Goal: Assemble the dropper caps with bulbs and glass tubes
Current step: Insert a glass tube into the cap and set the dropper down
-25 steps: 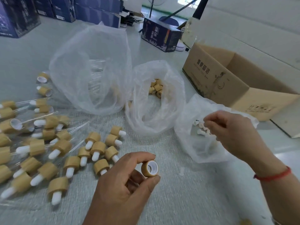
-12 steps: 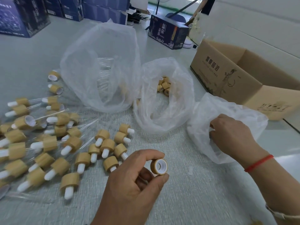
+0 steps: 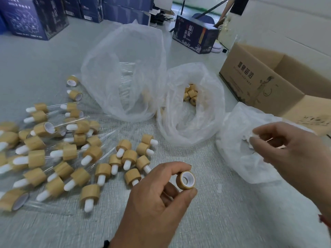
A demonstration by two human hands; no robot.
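My left hand (image 3: 154, 199) pinches a tan wood-look cap (image 3: 185, 180) between thumb and forefinger, its white-lined opening facing me. My right hand (image 3: 290, 149) is raised over the small plastic bag of white bulbs (image 3: 238, 158), and its fingertips hold a white bulb (image 3: 253, 136). Several caps fitted with white bulbs (image 3: 123, 158) lie on the table at left, some with glass tubes. The middle bag (image 3: 189, 111) holds loose caps (image 3: 190, 94). The big bag (image 3: 125, 74) holds glass tubes.
An open brown cardboard box (image 3: 265, 83) stands at the right behind the bulb bag. Dark blue printed boxes (image 3: 195, 36) sit at the back and along the far left. The table (image 3: 223, 221) has a grey textured cover.
My right hand has come out of the bulb bag, lifted toward me with a white bulb in its fingertips. My left hand still holds the cap in about the same place.
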